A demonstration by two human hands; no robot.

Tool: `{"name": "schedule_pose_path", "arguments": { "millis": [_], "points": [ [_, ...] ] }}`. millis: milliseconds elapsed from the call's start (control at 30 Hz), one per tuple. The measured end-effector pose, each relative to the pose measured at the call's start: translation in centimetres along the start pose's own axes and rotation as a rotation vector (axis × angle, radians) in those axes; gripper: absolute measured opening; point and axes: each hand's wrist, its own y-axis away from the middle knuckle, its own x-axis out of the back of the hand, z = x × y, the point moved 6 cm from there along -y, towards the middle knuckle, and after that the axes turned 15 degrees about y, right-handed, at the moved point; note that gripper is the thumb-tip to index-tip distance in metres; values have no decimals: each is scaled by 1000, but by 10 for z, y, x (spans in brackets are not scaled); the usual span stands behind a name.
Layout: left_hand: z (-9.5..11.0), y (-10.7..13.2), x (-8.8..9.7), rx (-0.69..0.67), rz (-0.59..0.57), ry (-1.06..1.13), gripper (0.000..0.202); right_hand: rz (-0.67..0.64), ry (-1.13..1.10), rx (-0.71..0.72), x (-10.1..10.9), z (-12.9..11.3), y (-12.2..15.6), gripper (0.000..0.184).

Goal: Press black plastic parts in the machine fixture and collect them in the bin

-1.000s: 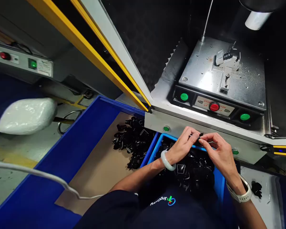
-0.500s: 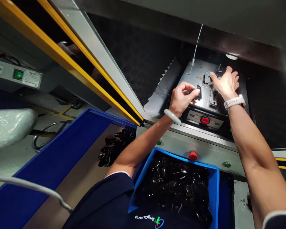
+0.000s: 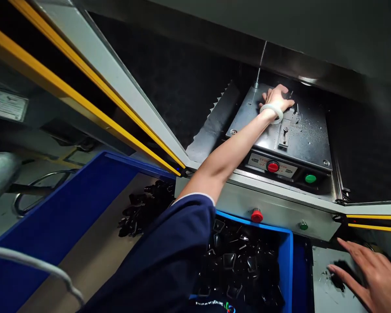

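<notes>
My left hand (image 3: 276,99) reaches onto the metal fixture plate (image 3: 247,113) inside the machine, its fingers apart and bent over the clamp block (image 3: 291,114). What lies beneath the palm is hidden. In front of that hand, a slotted metal bar (image 3: 283,134) is fixed to the plate. At the lower right my right hand (image 3: 374,271) is open, thumb and fingers spread, above a grey work surface (image 3: 321,284). A small black part (image 3: 337,282) lies near its thumb, partly in shadow.
A blue bin (image 3: 286,261) full of glossy black parts stands before the machine. More black parts (image 3: 143,206) lie on a blue-edged bench at left. Red button (image 3: 256,215), green buttons (image 3: 310,178) and yellow-edged guard frames (image 3: 117,117) surround the opening.
My left hand, which held a small black part over the plate, has moved farther in to the clamp block. My right hand has left the fixture for the lower right. The view has shifted slightly.
</notes>
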Motion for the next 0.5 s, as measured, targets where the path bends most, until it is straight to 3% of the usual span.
{"name": "schedule_pose_path", "arguments": {
  "millis": [67, 133, 200, 300, 400, 500],
  "points": [
    [12, 46, 24, 67, -13, -129, 26, -112, -30, 44, -19, -14, 13, 64],
    [37, 115, 58, -107, -36, -109, 17, -164, -89, -29, -34, -33, 6, 54],
    [52, 195, 102, -200, 19, -113, 10, -124, -166, -103, -47, -47, -10, 52],
    [44, 298, 162, -96, 22, -232, 10, -84, -289, -157, -73, -51, -27, 53],
    [12, 349, 200, 49, -122, -346, 19, -115, -373, -189, -90, -42, -30, 49],
    [-22, 356, 220, 156, -307, -391, 35, -125, -381, -199, -93, -37, -31, 48]
  ]
}}
